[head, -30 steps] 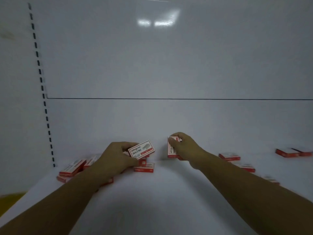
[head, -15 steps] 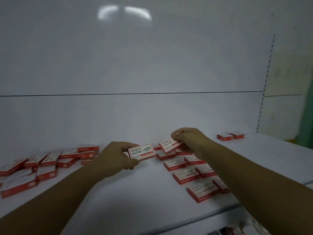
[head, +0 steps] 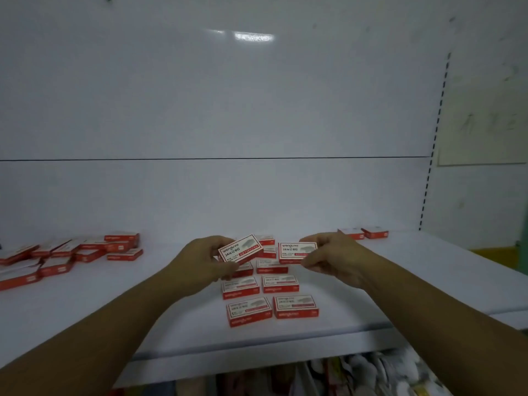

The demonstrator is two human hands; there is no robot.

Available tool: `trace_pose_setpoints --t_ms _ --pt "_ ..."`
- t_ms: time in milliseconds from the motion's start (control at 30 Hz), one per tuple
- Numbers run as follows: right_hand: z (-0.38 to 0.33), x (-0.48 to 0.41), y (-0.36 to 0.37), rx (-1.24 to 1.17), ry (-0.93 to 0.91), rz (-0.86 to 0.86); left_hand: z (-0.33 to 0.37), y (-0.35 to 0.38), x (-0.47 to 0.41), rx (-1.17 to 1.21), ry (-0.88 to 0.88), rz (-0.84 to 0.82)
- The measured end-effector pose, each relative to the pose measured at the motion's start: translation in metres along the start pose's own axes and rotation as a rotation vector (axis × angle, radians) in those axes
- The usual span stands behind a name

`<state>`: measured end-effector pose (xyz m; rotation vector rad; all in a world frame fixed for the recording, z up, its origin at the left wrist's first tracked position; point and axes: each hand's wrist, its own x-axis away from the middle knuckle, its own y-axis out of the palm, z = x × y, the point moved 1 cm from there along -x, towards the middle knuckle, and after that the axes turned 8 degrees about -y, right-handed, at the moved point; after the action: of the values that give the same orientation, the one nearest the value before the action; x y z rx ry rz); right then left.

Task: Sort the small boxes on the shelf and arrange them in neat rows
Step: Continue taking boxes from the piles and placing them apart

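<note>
My left hand [head: 201, 261] grips a small red-and-white box [head: 240, 248], tilted, above the white shelf [head: 120, 304]. A second box of the same kind [head: 297, 252] sits face-up in my right hand [head: 334, 257]. Both held boxes hover over the far end of two short rows of boxes [head: 271, 298] laid flat in the shelf's middle. A loose heap of several more boxes [head: 71, 252] lies at the left. Two boxes [head: 363, 232] lie at the back right.
The shelf's white back panel [head: 257, 110] rises behind, with a slotted upright [head: 431, 155] at the right. Below the shelf's front edge [head: 257, 350] a lower level holds mixed packaged goods [head: 357, 372].
The view has swung right and then back a little, bringing the two rows to the middle. Both hands have stayed raised with their boxes; the right hand's box has turned flatter, face-up.
</note>
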<state>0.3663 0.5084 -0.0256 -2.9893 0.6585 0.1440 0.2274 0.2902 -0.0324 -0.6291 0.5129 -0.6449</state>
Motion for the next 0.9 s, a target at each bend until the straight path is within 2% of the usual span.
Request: trace_pose_setpoints --t_ms 267,433,533,767,900 --pt "0.029 -0.018 -0.020 0.411 -0.015 -0.047 -0.008 0.008 -0.032 -0.133 -0.054 -0.095" --pt "0.031 -0.045 -0.032 0.657 -0.071 -0.002 -0.006 0.015 -0.072 -0.337 0.009 -0.124" --pt "0.034 -0.063 -0.043 0.805 -0.109 0.027 -0.005 0.024 -0.102 -0.339 0.037 -0.135" --pt "0.041 -0.105 -0.087 1.287 -0.251 0.021 0.001 0.057 -0.162 -0.559 0.146 -0.156" --pt "0.051 -0.138 -0.107 1.338 -0.333 -0.022 0.013 0.081 -0.197 -0.708 0.120 -0.158"
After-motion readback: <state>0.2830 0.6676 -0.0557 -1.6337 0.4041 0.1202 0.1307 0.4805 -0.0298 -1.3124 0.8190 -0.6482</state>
